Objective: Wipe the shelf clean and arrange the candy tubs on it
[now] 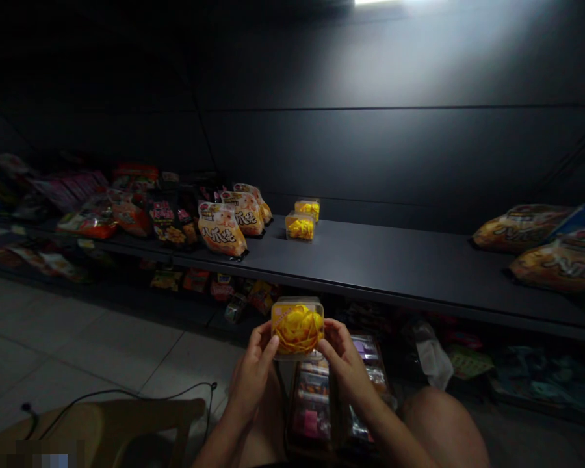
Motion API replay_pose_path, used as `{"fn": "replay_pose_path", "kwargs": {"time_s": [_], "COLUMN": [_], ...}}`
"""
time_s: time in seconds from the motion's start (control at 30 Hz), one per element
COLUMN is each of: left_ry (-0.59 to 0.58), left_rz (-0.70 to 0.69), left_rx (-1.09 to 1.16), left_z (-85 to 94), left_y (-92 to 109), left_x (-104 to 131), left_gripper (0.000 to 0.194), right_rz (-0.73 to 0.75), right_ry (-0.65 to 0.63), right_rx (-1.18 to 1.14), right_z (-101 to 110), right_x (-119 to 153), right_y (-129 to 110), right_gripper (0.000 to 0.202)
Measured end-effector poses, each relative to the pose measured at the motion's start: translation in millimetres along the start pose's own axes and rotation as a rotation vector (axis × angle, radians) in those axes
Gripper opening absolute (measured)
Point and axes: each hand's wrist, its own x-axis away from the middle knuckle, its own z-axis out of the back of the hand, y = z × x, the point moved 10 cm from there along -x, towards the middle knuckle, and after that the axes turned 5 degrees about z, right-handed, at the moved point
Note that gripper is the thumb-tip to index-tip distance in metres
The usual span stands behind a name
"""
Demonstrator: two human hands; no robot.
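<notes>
A clear plastic box with yellow, petal-like contents (298, 330) is held up in front of the shelf's edge. My left hand (254, 364) grips its left side, thumb on the near face. On the right side, my right hand (344, 354) grips it the same way. Two similar yellow boxes stand one behind the other on the shelf (380, 257), the front one (300, 228) partly covering the rear one (308, 207). Below my hands, an open carton (338, 416) holds several clear packages.
Snack bags (221, 229) stand left of the yellow boxes, and more bags (521, 227) lie at the far right. A lower shelf holds packets (195, 280). A wooden stool (92, 426) with a black cable is at the lower left. My knee (443, 426) is at the lower right.
</notes>
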Motion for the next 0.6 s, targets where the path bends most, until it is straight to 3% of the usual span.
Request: {"fn": "replay_pose_path", "kwargs": {"time_s": [0.23,0.6], "left_ry": [-0.023,0.033], "left_rz": [-0.084,-0.217], "left_rx": [0.031,-0.063], "left_z": [-10.6,-5.0], "left_y": [31.7,65.1], "left_x": [-24.7,-85.8], "left_gripper": [0.045,0.043], "right_rz": [0.125,0.343], "right_ry": [0.012,0.018], "right_rx": [0.065,0.318], "right_z": [-5.3,-14.7], "right_x": [-34.5,-95.8], "right_y": [-24.9,-60.8], "right_gripper": [0.041,0.042]}}
